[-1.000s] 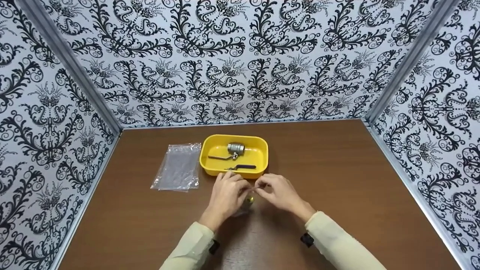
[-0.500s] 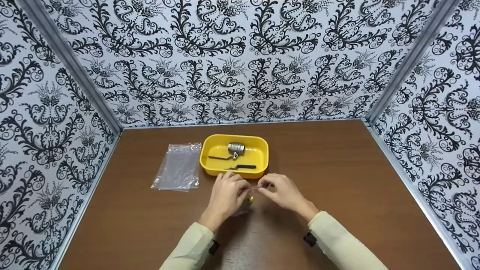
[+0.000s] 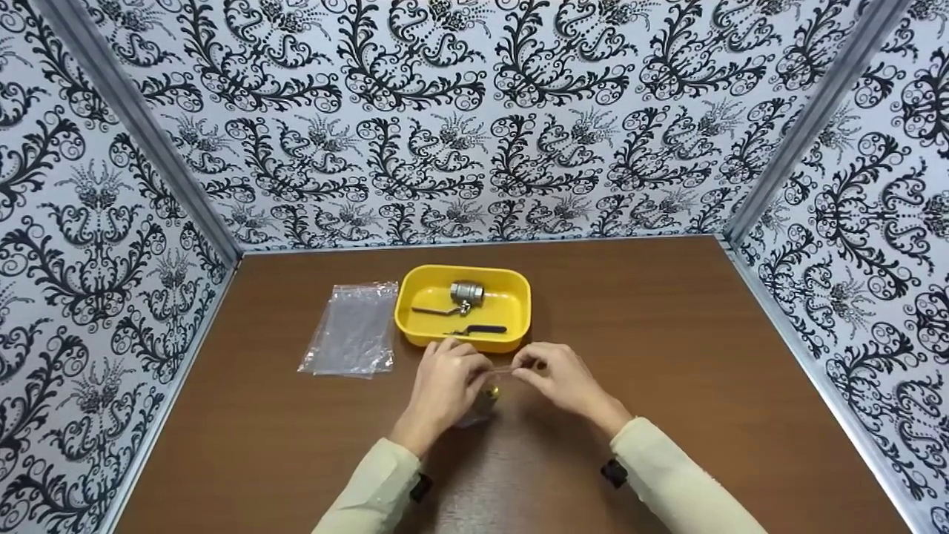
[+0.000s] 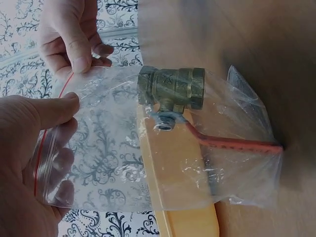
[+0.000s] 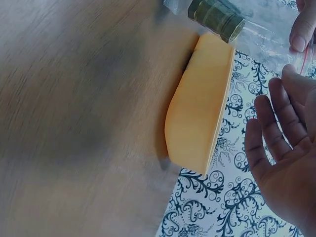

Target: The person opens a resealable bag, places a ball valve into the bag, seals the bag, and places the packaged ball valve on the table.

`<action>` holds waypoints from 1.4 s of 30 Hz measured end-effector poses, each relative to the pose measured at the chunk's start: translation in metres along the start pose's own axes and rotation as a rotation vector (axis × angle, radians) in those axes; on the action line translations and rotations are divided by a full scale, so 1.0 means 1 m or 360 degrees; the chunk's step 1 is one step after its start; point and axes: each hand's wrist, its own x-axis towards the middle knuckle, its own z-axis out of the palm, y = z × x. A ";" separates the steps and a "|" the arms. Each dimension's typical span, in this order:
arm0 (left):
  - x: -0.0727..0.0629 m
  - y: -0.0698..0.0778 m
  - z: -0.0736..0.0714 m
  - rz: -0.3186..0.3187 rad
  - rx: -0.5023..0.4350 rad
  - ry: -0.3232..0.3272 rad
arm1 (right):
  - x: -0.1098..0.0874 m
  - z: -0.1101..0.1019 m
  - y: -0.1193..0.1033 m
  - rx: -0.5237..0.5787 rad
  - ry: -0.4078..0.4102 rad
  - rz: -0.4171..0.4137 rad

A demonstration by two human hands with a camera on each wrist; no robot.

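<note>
A clear zip bag with a red strip along its mouth hangs between my hands over the table. Inside it is a brass ball valve with a red lever handle. My left hand grips the bag's mouth, thumb on the near face and fingers showing through the plastic behind. At the other corner of the mouth, my right hand pinches the edge between thumb and index finger, its other fingers loosely bent. In the head view my left hand hides most of the bag.
Just beyond my hands stands a yellow tub. In it lie a silver ball valve with its lever and a dark-handled lever. Flat clear bags lie left of the tub. Patterned walls enclose the table.
My right hand has slid slightly right along the bag's mouth, widening the gap between my hands. My left hand keeps its grip almost in place. The tub and flat bags have not moved.
</note>
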 end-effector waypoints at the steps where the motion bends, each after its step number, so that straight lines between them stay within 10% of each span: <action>1: 0.000 0.000 -0.001 -0.0004 0.0009 0.0000 | 0.000 0.000 0.000 0.0009 0.0008 -0.0006; 11: 0.003 0.013 -0.006 0.0117 0.0403 0.0004 | 0.002 0.005 -0.013 -0.0066 0.0103 -0.0111; 23: 0.002 0.010 -0.001 0.0192 0.0265 0.0020 | 0.004 0.006 -0.019 -0.0067 0.0090 -0.0109; 42: 0.002 -0.007 -0.013 -0.0080 -0.0084 0.0049 | 0.013 -0.007 -0.020 0.0100 0.0172 -0.0232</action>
